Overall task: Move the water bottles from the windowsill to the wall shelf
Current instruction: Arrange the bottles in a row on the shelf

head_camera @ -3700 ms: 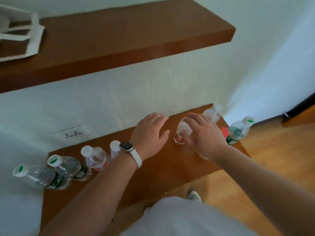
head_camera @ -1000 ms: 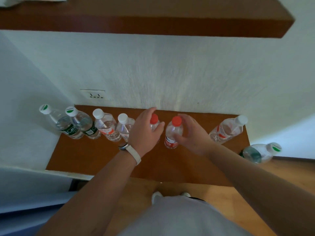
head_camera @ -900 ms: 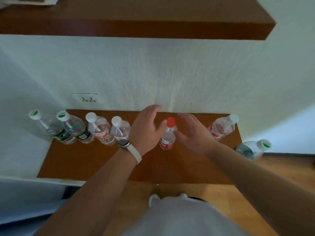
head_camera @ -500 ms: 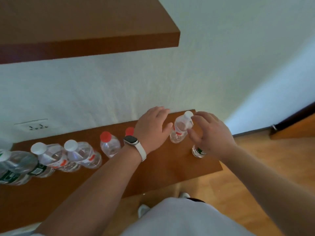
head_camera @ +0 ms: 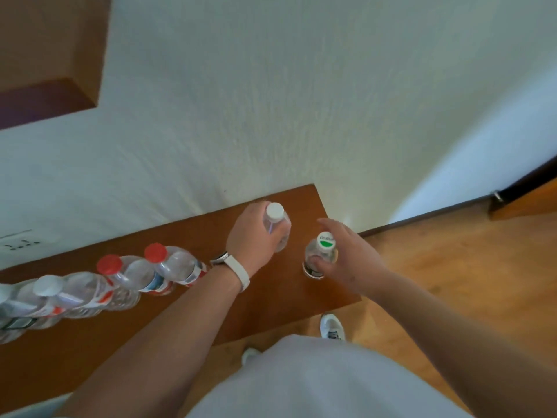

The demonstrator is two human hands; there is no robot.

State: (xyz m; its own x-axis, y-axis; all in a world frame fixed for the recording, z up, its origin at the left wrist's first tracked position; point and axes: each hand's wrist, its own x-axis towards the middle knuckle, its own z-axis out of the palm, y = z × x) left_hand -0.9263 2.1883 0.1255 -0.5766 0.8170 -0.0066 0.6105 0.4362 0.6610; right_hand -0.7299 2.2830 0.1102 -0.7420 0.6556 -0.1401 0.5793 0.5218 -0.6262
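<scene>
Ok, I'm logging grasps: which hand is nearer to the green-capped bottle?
Right. The right hand is around the green-capped bottle, thumb on its front. The left hand is apart from it, to its left, gripping the white-capped bottle.

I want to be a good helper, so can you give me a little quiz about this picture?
1. True or false: the left hand holds a red-cap bottle.
2. How many red caps show on the sill?
3. The right hand touches a bottle with which cap? A green, B blue, C yellow.
Key: 1 false, a white-cap bottle; 2 two; 3 A, the green-cap bottle.
</scene>
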